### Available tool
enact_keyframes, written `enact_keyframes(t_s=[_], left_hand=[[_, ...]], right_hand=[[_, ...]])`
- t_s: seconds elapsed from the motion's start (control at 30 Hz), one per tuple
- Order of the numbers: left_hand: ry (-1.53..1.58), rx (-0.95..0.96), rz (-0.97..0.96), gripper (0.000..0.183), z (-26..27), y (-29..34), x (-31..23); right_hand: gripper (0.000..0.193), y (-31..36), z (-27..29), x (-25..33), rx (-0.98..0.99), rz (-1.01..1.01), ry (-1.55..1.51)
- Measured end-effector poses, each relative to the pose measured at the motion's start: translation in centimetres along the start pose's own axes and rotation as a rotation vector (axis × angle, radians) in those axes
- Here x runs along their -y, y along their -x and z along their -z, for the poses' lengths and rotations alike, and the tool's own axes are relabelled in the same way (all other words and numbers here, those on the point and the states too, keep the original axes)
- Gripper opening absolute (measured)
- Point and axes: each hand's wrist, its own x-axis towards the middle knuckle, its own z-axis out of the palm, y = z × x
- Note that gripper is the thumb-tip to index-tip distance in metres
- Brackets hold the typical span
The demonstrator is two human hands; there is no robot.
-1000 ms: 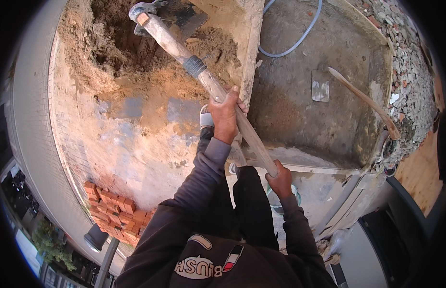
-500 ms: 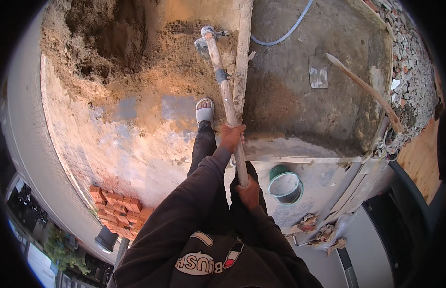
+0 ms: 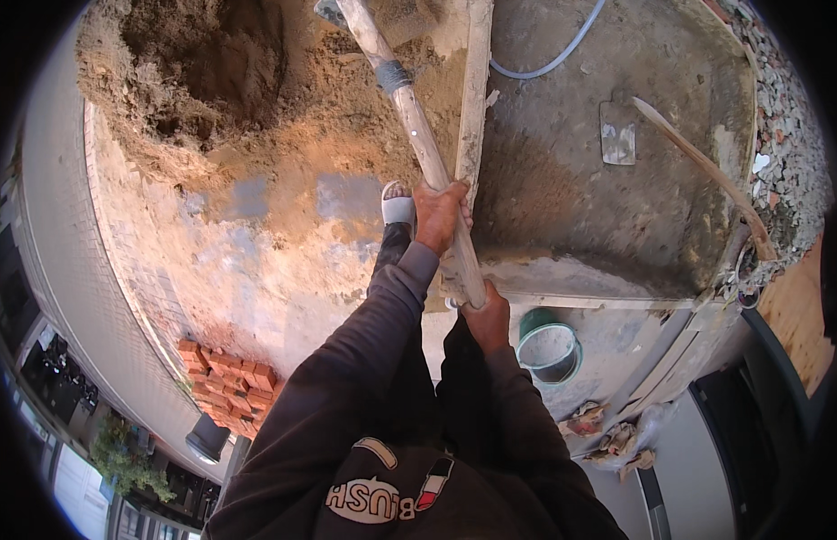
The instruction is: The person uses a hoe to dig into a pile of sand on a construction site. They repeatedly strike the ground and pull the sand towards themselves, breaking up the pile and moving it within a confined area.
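Note:
Both my hands are closed round the wooden handle of a hoe [image 3: 421, 144], which slants up and to the left. My left hand [image 3: 440, 216] grips it around the middle. Nearer my body, my right hand [image 3: 488, 320] is wrapped about the handle's lower end. Dark tape binds the handle near the top. The hoe's metal head is mostly cut off by the upper edge of the picture, with a grey part showing above the sandy ground. A sandaled foot [image 3: 398, 205] stands just left of my left hand.
A sand heap [image 3: 157, 90] rises at the far left. A low ledge [image 3: 473, 108] borders a damp basin floor [image 3: 553, 180] holding a curved wooden stick [image 3: 697, 162], a flat plate [image 3: 618, 144] and a hose [image 3: 562, 58]. A green bucket [image 3: 575, 358] stands right; stacked bricks [image 3: 231, 387] lie left.
The hoe has moved forward and up, its head rising out of the picture. Both hands have gone forward with it, still gripping the handle. The view has shifted slightly.

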Motion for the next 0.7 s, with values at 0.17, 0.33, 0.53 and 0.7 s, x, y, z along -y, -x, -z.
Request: enact_keyframes(t_s=[0.17, 0.33, 0.53, 0.7], left_hand=[[-0.101, -0.023, 0.294, 0.013, 2.7, -2.8, 5.9], [-0.17, -0.054, 0.287, 0.013, 3.7, -2.6, 6.7], [-0.273, -0.074, 0.326, 0.013, 6.3, -0.9, 8.0], [-0.167, -0.145, 0.469, 0.013, 8.7, 0.8, 8.6]], right_hand=[[0.039, 2.3, -2.5, -1.4, 0.078, -0.177, 0.033], [0.037, 3.9, -2.3, 0.5, 0.117, -0.221, -0.058], [0.036, 6.7, -4.4, 0.1, 0.171, -0.269, -0.071], [0.037, 8.4, -3.5, 0.6, 0.26, -0.298, 0.062]])
